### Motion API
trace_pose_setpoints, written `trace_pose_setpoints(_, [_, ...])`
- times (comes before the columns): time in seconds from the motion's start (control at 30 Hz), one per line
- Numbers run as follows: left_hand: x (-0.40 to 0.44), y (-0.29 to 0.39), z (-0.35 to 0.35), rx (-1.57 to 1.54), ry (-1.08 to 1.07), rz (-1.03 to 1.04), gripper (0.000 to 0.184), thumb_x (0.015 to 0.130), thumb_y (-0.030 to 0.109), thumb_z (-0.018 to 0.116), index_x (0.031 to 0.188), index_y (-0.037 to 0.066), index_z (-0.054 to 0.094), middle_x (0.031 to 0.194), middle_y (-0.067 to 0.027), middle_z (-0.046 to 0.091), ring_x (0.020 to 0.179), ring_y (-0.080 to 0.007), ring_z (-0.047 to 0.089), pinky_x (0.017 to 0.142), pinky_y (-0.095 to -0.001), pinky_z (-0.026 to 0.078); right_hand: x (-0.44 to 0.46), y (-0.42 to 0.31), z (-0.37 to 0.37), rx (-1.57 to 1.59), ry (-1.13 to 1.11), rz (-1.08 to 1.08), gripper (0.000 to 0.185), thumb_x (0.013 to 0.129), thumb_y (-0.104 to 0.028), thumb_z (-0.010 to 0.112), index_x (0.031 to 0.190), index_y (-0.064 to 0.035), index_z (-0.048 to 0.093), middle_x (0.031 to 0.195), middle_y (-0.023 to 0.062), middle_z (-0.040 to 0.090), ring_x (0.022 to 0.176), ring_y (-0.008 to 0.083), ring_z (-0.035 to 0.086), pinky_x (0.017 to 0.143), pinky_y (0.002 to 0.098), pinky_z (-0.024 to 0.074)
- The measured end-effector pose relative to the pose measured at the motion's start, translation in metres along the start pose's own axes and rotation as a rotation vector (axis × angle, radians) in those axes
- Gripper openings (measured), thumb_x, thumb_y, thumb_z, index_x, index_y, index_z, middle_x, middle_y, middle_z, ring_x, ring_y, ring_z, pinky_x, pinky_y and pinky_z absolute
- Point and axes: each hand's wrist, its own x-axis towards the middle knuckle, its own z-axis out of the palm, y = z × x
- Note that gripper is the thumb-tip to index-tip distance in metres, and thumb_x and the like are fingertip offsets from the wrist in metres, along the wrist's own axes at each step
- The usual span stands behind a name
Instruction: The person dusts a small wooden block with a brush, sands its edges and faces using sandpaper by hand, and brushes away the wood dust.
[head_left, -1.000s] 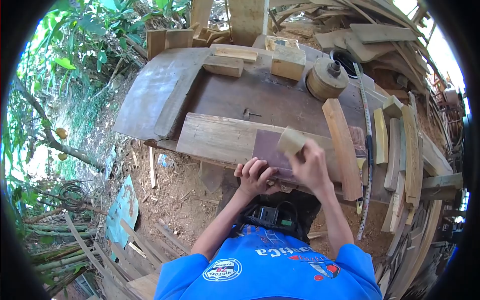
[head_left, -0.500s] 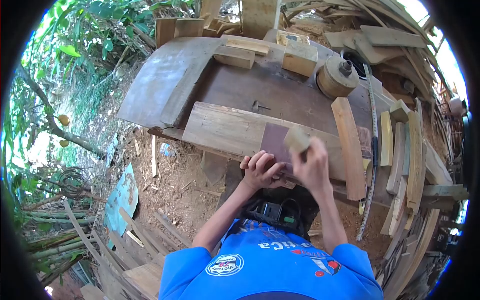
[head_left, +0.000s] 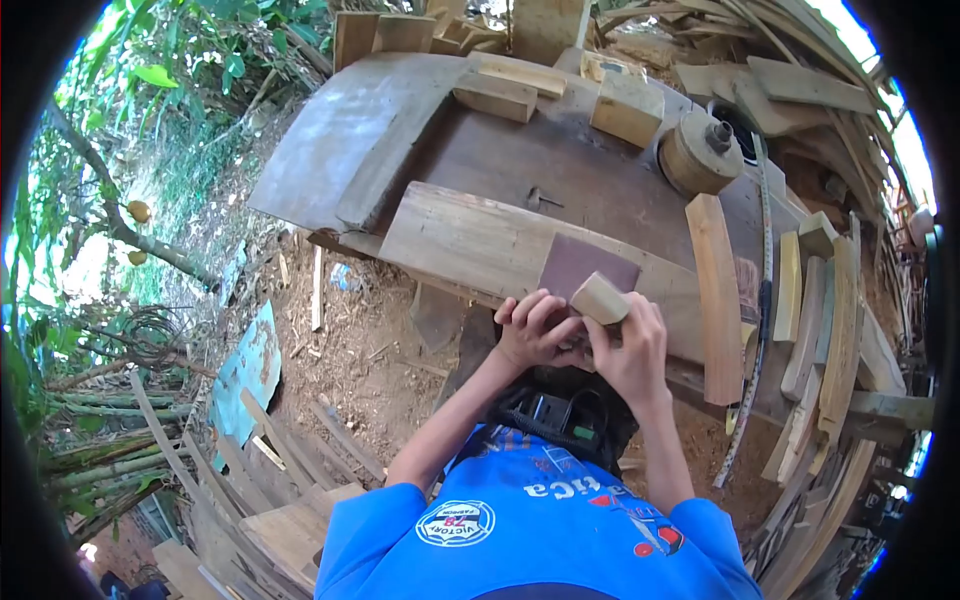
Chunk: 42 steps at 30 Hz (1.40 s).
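Note:
A dark reddish-brown sheet of sandpaper (head_left: 592, 262) lies flat on a long wooden board (head_left: 470, 236) along the bench's near side. My left hand (head_left: 538, 328) has its fingers curled at the sheet's near edge, apparently pinning it against the board's edge; the thumb side is partly hidden. A small pale wooden block (head_left: 601, 298) is gripped between the thumb and fingers of my right hand (head_left: 632, 345). The block is tilted over the near part of the sandpaper, and I cannot tell whether it touches. Both hands are close together.
To the right, a curved wooden piece (head_left: 716, 300) lies across the board beside a tape measure (head_left: 765, 290). A round wooden drum with a bolt (head_left: 700, 152) and a wooden block (head_left: 627, 108) stand at the back. Wood strips (head_left: 802, 330) are stacked at right.
The right hand was blurred with the block farther over the sandpaper; now it is sharper, with the block nearer the sheet's near edge and the left hand. The whole view has shifted slightly.

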Motion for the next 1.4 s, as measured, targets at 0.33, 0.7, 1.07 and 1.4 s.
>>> trace_pose_setpoints(0.33, [-0.012, 0.002, -0.002, 0.032, -0.055, 0.015, 0.048, 0.077, 0.072, 0.050, 0.105, 0.035, 0.061, 0.110, 0.0000, 0.052, 0.113, -0.0202, 0.046, 0.109, -0.0454, 0.012, 0.018, 0.021, 0.006, -0.130, 0.084, 0.084, 0.016, 0.077, -0.012, 0.068, 0.086, -0.0035, 0.058, 0.081, 0.0133, 0.058, 0.077, 0.0324, 0.058, 0.069, 0.0407, 0.0434])
trace_pose_setpoints(0.7, [-0.011, -0.005, -0.002, 0.050, -0.099, 0.042, 0.046, 0.076, 0.067, 0.056, 0.105, 0.032, 0.060, 0.111, -0.0016, 0.052, 0.115, -0.0224, 0.045, 0.108, -0.0452, 0.013, 0.022, 0.021, -0.006, -0.185, 0.048, 0.043, 0.012, 0.077, -0.013, 0.067, 0.085, -0.0065, 0.061, 0.078, 0.0114, 0.059, 0.077, 0.0299, 0.057, 0.070, 0.0383, 0.0398])
trace_pose_setpoints(1.07, [-0.006, -0.006, -0.003, 0.042, -0.103, 0.069, 0.046, 0.072, 0.061, 0.063, 0.107, 0.032, 0.058, 0.112, -0.0012, 0.049, 0.114, -0.0223, 0.045, 0.103, -0.0433, 0.019, 0.014, 0.015, -0.011, -0.033, -0.053, -0.029, 0.009, 0.076, -0.011, 0.066, 0.079, -0.0046, 0.061, 0.079, 0.0114, 0.061, 0.076, 0.0299, 0.059, 0.071, 0.0394, 0.0408])
trace_pose_setpoints(1.4, [-0.002, -0.006, -0.004, 0.070, -0.125, 0.066, 0.043, 0.073, 0.063, 0.060, 0.105, 0.033, 0.060, 0.113, -0.0010, 0.050, 0.115, -0.0221, 0.045, 0.108, -0.0453, 0.013, 0.017, 0.021, -0.007, -0.143, 0.013, -0.083, 0.010, 0.075, -0.008, 0.065, 0.084, -0.0066, 0.060, 0.078, 0.0100, 0.060, 0.075, 0.0277, 0.058, 0.070, 0.0387, 0.0405])
